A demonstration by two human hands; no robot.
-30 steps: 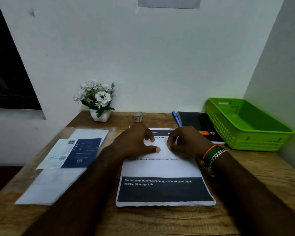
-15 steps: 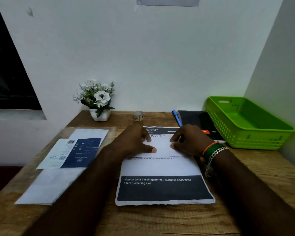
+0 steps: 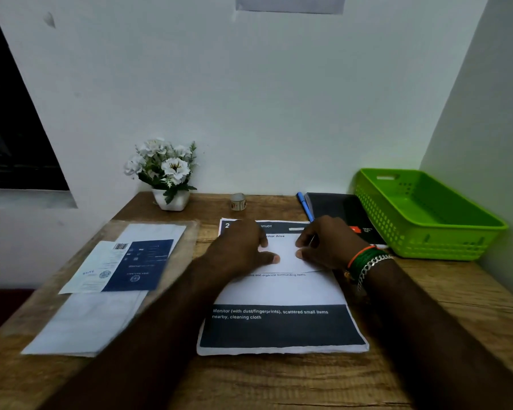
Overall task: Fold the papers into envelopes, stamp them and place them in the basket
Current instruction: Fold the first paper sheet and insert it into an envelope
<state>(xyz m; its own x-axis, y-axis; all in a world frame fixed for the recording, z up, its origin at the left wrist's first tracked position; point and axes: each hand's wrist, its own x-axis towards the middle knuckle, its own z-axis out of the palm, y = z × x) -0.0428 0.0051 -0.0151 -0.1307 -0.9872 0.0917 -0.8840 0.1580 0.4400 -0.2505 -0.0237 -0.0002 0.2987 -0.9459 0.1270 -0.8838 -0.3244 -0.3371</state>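
Observation:
A stack of printed papers (image 3: pixel 282 294) lies in the middle of the wooden desk, dark band toward me. A white folded-over flap of the top sheet (image 3: pixel 285 253) shows between my hands. My left hand (image 3: pixel 240 250) lies on the upper left of the sheet, thumb stretched toward the flap. My right hand (image 3: pixel 329 244) rests on the upper right, thumb and forefinger tips pressing on the flap. A bright green plastic basket (image 3: pixel 427 250) stands at the right against the wall. I see nothing inside it.
At the back are a small tape-like roll (image 3: pixel 238 201), a blue pen (image 3: pixel 305 206) and a black notebook (image 3: pixel 335 208). A white pot of flowers (image 3: pixel 171 199) stands back left. White sheets under a clear cover (image 3: pixel 95 318), with a blue leaflet (image 3: pixel 139 264), lie at the left.
My right hand has slid from the sheet's top edge down onto the flap. My left hand has shifted slightly left, uncovering more of the printed header. The stack has stayed put.

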